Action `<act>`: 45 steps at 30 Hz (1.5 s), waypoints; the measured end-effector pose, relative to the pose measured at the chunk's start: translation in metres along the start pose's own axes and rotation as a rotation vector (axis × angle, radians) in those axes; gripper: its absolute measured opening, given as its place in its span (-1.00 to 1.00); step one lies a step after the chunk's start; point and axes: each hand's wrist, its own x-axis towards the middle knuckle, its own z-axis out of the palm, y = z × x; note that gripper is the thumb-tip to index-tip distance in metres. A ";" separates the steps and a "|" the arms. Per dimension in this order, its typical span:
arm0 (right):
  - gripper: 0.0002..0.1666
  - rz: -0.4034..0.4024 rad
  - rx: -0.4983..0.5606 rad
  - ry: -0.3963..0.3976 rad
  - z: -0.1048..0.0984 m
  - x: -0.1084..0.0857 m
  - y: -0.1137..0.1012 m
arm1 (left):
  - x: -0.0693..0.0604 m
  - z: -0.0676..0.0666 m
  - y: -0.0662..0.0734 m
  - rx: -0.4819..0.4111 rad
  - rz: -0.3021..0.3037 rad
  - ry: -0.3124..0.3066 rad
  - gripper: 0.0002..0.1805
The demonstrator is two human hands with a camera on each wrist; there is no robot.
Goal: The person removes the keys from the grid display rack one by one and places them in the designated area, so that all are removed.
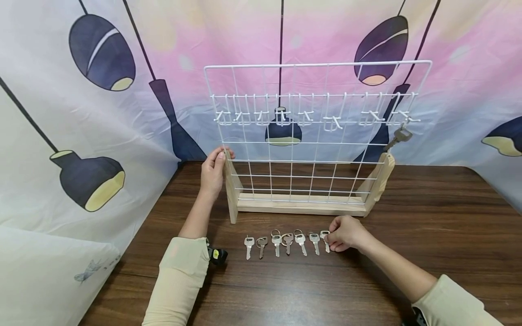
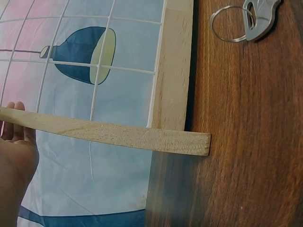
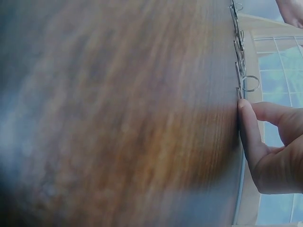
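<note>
My left hand (image 1: 213,175) grips the top of the left wooden upright (image 1: 233,190) of a white wire grid rack with a wooden base (image 1: 302,207). In the left wrist view its fingers (image 2: 19,124) show behind the wood. My right hand (image 1: 348,233) is at the right end of a row of several keys on the table, its thumb and finger pinching the last key (image 1: 325,236). That hand partly covers this key. Another key (image 1: 403,135) hangs from the rack's rightmost hook. The other hooks (image 1: 282,117) carry no keys.
The row includes a silver key (image 1: 249,244) at its left end and a darker key (image 1: 288,240) near its middle; several have rings. Behind the brown wooden table (image 1: 285,290) hangs a lamp-patterned cloth (image 1: 163,27). A white cushion-like form (image 1: 41,271) lies at left.
</note>
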 end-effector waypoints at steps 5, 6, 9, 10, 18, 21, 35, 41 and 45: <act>-0.68 -0.035 -0.002 -0.035 -0.014 -0.002 -0.001 | 0.001 0.001 -0.001 -0.007 0.010 -0.004 -0.67; -0.69 -0.051 -0.004 -0.041 -0.018 -0.003 -0.003 | 0.001 0.001 -0.001 -0.009 0.013 -0.003 -0.67; -0.74 -0.107 -0.018 -0.056 -0.034 -0.007 -0.008 | 0.000 0.000 -0.002 -0.004 0.018 0.000 -0.68; -0.77 -0.133 -0.037 -0.058 -0.039 -0.008 -0.010 | 0.000 0.000 -0.002 -0.003 0.020 0.002 -0.68; -0.82 -0.310 -0.337 0.066 -0.083 -0.043 -0.041 | 0.000 0.000 -0.001 -0.007 0.025 -0.002 -0.67; -0.73 -0.344 -0.362 0.154 -0.099 -0.057 -0.050 | -0.001 0.001 0.000 -0.009 0.022 -0.004 -0.67; -0.82 -0.674 0.351 0.516 -0.125 -0.063 -0.086 | 0.001 0.000 -0.002 -0.016 0.023 -0.008 -0.66; -0.88 -0.773 0.602 0.547 -0.125 -0.054 -0.095 | 0.000 0.000 -0.001 -0.010 0.018 -0.007 -0.65; -0.85 -0.779 0.634 0.555 -0.125 -0.053 -0.097 | 0.000 0.000 0.000 -0.001 0.015 -0.005 -0.66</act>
